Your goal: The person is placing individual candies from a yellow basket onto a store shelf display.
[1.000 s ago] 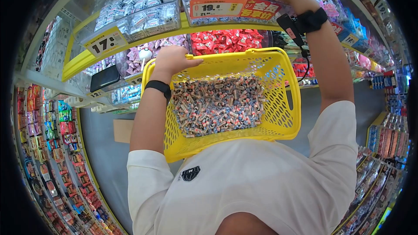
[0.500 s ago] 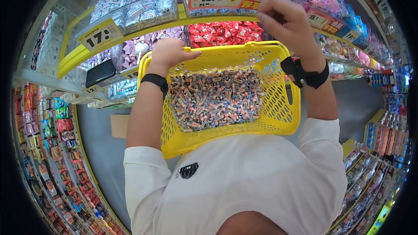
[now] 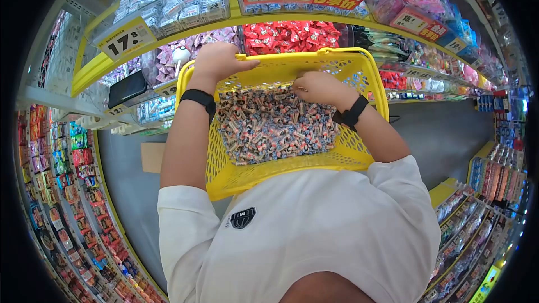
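Observation:
A yellow plastic basket [image 3: 359,73] with perforated walls sits in front of my body. Many small wrapped candies [image 3: 269,129] in pale, blue and dark wrappers cover its bottom. My left hand [image 3: 219,63] is closed over the far rim at the left, thumb lying along the edge. Inside the basket, my right hand [image 3: 323,88] is over the far right part of the candies. Its fingers are curled, and a bit of candy wrapper shows at the fingertips; the palm side is hidden. Dark bands circle both wrists.
Candy shelves stand ahead, with a bin of red-wrapped candies [image 3: 292,37] just past the basket. A black phone [image 3: 127,88] and a white ball-topped stick [image 3: 181,56] lie at the left shelf edge. A cardboard piece [image 3: 152,157] is on the floor.
My right hand has come down from in front of the upper shelf's price tags into the basket, onto the candies. My left hand keeps its grip on the rim.

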Motion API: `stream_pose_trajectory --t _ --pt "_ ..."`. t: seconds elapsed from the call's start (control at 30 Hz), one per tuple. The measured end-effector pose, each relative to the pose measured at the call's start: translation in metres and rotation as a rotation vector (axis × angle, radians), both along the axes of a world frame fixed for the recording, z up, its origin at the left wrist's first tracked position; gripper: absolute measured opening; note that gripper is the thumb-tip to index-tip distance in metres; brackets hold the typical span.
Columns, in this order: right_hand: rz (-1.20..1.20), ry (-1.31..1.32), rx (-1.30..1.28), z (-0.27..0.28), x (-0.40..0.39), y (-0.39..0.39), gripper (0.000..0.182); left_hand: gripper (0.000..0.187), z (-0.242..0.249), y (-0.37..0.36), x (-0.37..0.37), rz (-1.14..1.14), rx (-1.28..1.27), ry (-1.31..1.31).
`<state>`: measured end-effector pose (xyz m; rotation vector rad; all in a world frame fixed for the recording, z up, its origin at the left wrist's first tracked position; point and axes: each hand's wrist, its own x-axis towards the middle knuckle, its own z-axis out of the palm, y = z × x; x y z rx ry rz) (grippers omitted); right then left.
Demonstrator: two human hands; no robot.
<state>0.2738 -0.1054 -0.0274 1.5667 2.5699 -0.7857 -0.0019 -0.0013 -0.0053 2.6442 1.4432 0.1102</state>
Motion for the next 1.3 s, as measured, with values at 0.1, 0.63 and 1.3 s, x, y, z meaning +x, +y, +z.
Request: stream_pose_trajectory --t 0.1,0.63,1.3 --pt "0.117 -0.074 -0.031 -0.042 0.008 -0.003 0.028 0.070 0.000 -0.001 -0.001 -0.004 0.008 -0.012" --pt "0.107 -0.216 0.124 -0.094 0.008 -0.020 0.037 0.069 0.006 -0.002 0.002 0.007 -0.039 0.008" --pt "-0.002 -0.264 0.140 -0.061 -0.001 -0.020 0.020 0.070 0.007 -0.003 0.001 0.002 -0.033 0.007"
